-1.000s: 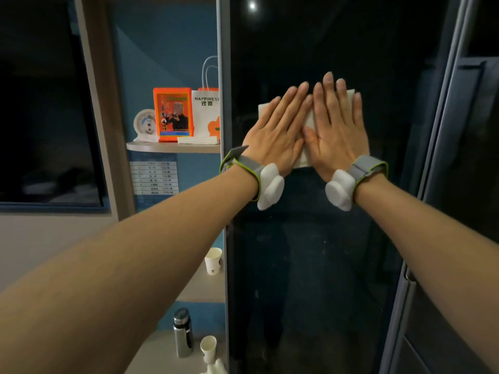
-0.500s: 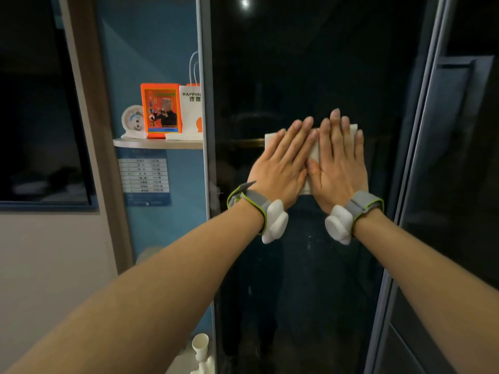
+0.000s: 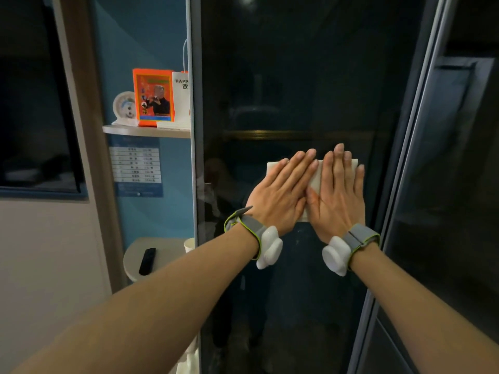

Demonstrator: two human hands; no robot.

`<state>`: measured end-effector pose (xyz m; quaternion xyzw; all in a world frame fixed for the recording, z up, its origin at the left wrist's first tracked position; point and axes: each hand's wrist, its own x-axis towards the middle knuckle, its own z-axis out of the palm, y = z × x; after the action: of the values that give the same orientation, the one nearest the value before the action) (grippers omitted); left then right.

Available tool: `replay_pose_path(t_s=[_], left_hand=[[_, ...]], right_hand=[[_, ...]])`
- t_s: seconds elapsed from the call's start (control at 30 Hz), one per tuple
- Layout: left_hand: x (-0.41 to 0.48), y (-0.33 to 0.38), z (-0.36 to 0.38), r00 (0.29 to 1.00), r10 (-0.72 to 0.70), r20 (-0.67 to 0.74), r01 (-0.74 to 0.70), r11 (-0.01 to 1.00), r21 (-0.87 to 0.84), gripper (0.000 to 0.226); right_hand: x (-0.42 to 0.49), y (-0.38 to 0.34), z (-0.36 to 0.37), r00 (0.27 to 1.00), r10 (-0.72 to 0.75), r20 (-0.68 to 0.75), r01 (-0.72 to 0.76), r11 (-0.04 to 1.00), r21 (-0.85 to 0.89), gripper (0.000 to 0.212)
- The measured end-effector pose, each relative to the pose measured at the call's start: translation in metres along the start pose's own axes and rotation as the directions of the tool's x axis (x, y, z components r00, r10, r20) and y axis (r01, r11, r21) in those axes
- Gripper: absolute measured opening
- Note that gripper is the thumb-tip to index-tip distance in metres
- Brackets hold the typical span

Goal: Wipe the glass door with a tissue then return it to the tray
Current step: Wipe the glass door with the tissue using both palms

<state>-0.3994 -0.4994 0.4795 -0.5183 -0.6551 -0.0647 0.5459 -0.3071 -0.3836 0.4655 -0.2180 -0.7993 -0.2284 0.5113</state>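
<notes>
I have both hands flat, fingers straight: left hand [image 3: 280, 195] and right hand [image 3: 337, 201] press the tissue [image 3: 314, 179] against the glass door [image 3: 297, 76]. Its long axis runs 9 to 3 o'clock, shared equally under both palms; unwiped glass lies toward 6.

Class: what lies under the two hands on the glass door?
A white tissue, edges showing around the left hand and right hand, against the glass door; its middle is covered.

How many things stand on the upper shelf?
3: a white dial at left, an orange box in the middle, a white bag at right; the door may hide more.
</notes>
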Motion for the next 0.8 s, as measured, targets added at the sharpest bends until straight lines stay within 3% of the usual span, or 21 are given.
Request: replay_pose_path(t_s=[0.4,0.8], left_hand=[[0.138,-0.017,-0.051,0.998,0.034,-0.054,-0.038,0.997,-0.071,0.058],[0.131,0.003,-0.047,0.996,-0.080,-0.038,0.077,0.994,-0.083,0.057]], right_hand=[[0.112,0.078,-0.047,0.992,0.063,-0.106,-0.072,0.994,-0.083,0.067],[0.104,0.075,-0.049,0.991,0.091,-0.094,-0.089,0.996,0.022,0.067]])
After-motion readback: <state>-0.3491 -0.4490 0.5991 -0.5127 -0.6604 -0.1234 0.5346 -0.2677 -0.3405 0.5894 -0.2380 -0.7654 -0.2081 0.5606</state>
